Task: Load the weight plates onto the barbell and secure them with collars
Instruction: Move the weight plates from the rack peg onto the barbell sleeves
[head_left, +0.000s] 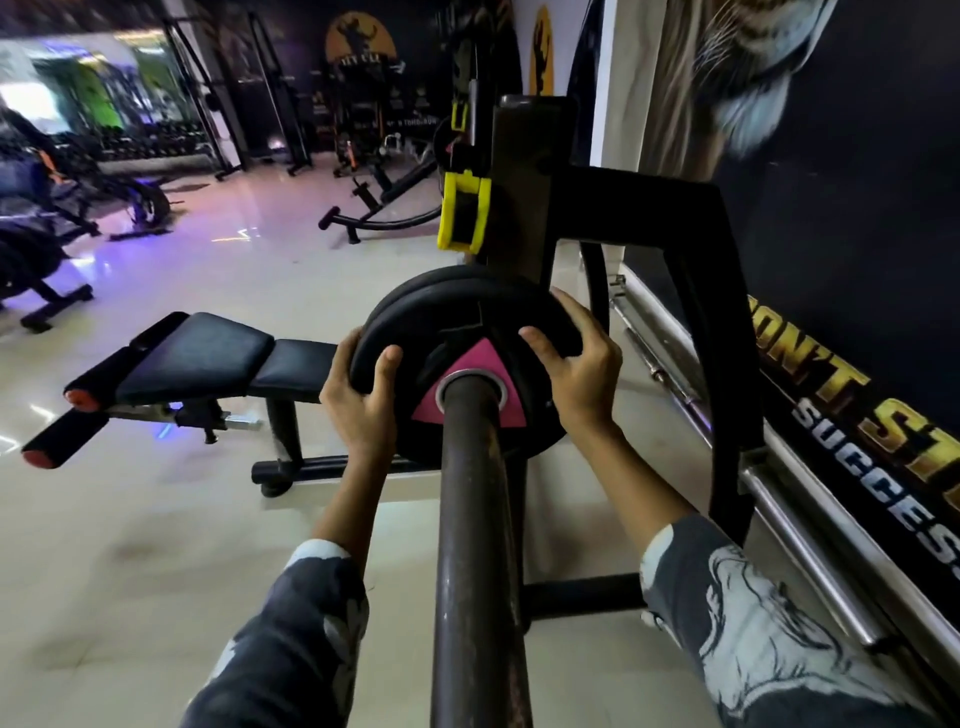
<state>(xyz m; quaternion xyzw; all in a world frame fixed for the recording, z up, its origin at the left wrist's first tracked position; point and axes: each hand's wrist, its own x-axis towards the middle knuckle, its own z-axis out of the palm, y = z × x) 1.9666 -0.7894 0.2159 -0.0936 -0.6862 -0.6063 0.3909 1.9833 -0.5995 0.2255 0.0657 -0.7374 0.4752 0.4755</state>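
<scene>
The left hand (358, 402) curls round the left rim of the front weight plate (447, 325), thumb on its face. The plate is threaded on the barbell (472, 519), close against a second plate (410, 293) behind it (whether flush, I cannot tell). The right hand (579, 364) grips the opposite rim. Loading looks nearly done on this end. Next comes an even push inward, then a collar, none being on the bar yet.

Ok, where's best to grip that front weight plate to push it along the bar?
Take the front plate by its rim, at opposite sides, from left and right. The bar fills the centre hole and the face is flat, so only the edge offers purchase; the left hand and right hand grip there.
</scene>
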